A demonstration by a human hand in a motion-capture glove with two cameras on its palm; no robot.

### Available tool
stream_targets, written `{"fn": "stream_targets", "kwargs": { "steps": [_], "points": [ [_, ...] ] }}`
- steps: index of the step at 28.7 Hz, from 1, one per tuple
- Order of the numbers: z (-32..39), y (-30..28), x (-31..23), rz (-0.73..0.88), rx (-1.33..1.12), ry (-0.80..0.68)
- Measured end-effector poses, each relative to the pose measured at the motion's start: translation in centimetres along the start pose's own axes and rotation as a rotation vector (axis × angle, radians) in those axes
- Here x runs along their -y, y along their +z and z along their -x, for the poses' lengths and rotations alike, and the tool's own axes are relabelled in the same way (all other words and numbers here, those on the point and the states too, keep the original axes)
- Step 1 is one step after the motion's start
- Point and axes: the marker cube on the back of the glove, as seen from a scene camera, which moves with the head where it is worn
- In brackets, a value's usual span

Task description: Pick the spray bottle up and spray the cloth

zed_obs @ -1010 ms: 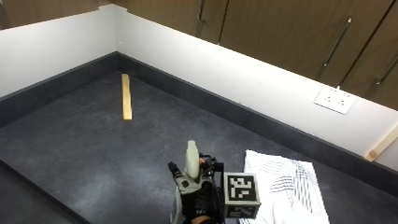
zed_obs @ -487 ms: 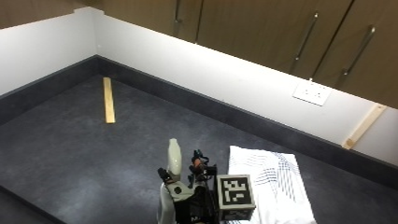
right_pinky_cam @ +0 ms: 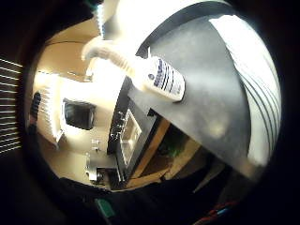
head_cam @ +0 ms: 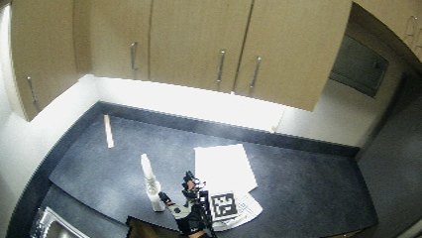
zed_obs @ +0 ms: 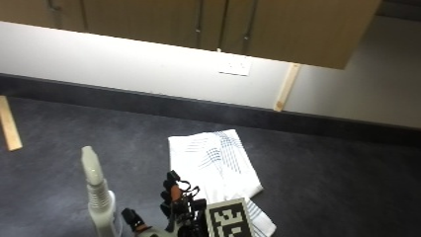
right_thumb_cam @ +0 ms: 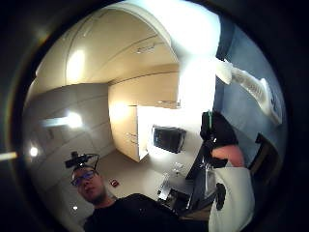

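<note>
- Outside view puts the gloved right hand (zed_obs: 178,212) nearest, at the front edge of the dark countertop (zed_obs: 329,177), its fingers (zed_obs: 172,190) straight and spread, pointing away toward the wall and closed on nothing.
- Just beside those fingers, on the thumb side, stands the spray bottle (zed_obs: 99,202), upright on the countertop, pale and translucent, with a ribbed neck and a tall tapered top; a narrow gap of bare counter shows between it and the hand, so the two are apart.
- On the hand's other side and partly beneath it lies the cloth (zed_obs: 214,163), white with thin blue stripes, folded and flat, its near corner running under the hand and its far end reaching toward the wall.
- In the little finger side palm view the bottle (right_pinky_cam: 159,77) appears close to the palm, its printed label facing the camera, with the striped cloth (right_pinky_cam: 253,84) beyond it on the same surface.
- The thumb side palm view catches the bottle's ribbed neck (right_thumb_cam: 251,87) at the edge of the counter.
- Farther off, a wooden strip (zed_obs: 9,129) lies flat on the countertop, well apart from bottle and cloth.
- Farthest back, a white wall outlet (zed_obs: 234,64) sits on the backsplash below the wooden cabinets (zed_obs: 197,24), and a second wooden strip (zed_obs: 285,88) leans against the wall.
</note>
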Motion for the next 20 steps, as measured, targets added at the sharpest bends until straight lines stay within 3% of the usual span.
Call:
{"fn": "stream_targets", "kwargs": {
  "steps": [4,8,20],
  "points": [
    [3.7,2.8,-2.3,0.040,0.104,-0.035],
    [6.3,4.9,-4.2,0.115,0.049,-0.060],
    [10.1,8.3,-3.5,0.258,0.057,-0.022]
  ]
}}
